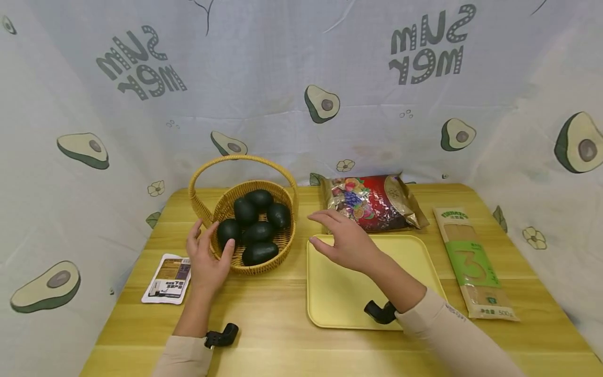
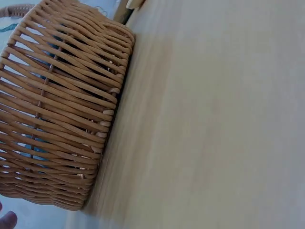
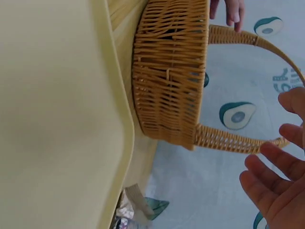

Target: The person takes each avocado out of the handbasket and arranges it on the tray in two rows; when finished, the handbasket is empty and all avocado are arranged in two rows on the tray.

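A round wicker basket (image 1: 286, 250) with a tall arched handle holds several dark green avocados (image 1: 260, 253). My left hand (image 1: 207, 259) is at the basket's left rim with thumb and fingers spread. Its thumb tip overlaps the leftmost avocado (image 1: 228, 230) in the head view; in the right wrist view, the left fingertips (image 3: 233, 12) show above the rim. To the right of the basket, my right hand (image 1: 346, 241) hovers over the back left of a yellow tray (image 1: 372, 293), fingers extended and nothing in them.
Behind the tray lies a shiny red and gold bag (image 1: 377, 204) with fruit pictures. A long green-labelled pack (image 1: 473, 264) marked 500g lies right of the tray. A white pouch (image 1: 168, 280) lies left of the basket. A printed curtain (image 1: 273, 73) surrounds the wooden table (image 1: 268, 319).
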The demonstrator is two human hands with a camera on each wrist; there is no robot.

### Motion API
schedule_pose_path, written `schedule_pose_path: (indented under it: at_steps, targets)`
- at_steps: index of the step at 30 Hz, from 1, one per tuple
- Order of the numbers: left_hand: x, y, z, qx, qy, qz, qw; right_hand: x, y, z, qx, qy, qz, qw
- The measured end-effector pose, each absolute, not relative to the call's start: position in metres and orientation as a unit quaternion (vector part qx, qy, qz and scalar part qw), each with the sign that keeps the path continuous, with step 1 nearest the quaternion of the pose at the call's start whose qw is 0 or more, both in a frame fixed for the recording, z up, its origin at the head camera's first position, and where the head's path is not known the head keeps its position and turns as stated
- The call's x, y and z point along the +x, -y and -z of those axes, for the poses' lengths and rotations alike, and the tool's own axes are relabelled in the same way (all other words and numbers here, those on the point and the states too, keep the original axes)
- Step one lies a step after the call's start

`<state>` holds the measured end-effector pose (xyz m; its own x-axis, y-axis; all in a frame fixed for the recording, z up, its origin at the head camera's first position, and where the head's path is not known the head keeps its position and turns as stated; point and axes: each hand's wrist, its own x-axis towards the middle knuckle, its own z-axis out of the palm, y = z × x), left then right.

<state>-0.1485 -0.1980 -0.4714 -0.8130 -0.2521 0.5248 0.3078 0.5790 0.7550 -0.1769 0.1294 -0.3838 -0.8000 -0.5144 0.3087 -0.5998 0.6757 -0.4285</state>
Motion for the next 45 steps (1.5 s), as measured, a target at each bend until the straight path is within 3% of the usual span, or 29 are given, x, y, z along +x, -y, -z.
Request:
schedule_pose_path:
  at_steps: [5, 18, 28, 45]
  targets:
    - [-0.151, 0.201, 0.473, 0.046, 0.788, 0.563, 0.244, -0.184, -0.103, 0.384, 0.333, 0.904, -0.265, 0.038]
    - [-0.168, 0.198, 0.49, 0.057, 0.731, 0.635, 0.244, -0.203, -0.046, 0.394, 0.379, 0.879, -0.276, -0.085]
    - [-0.165, 0.199, 0.495, 0.087, 0.705, 0.682, 0.174, -0.218, -0.022, 0.401, 0.372, 0.877, -0.269, -0.14]
    - [-0.166, 0.206, 0.503, 0.066, 0.717, 0.674, 0.164, -0.226, 0.006, 0.414, 0.377, 0.88, -0.197, -0.214]
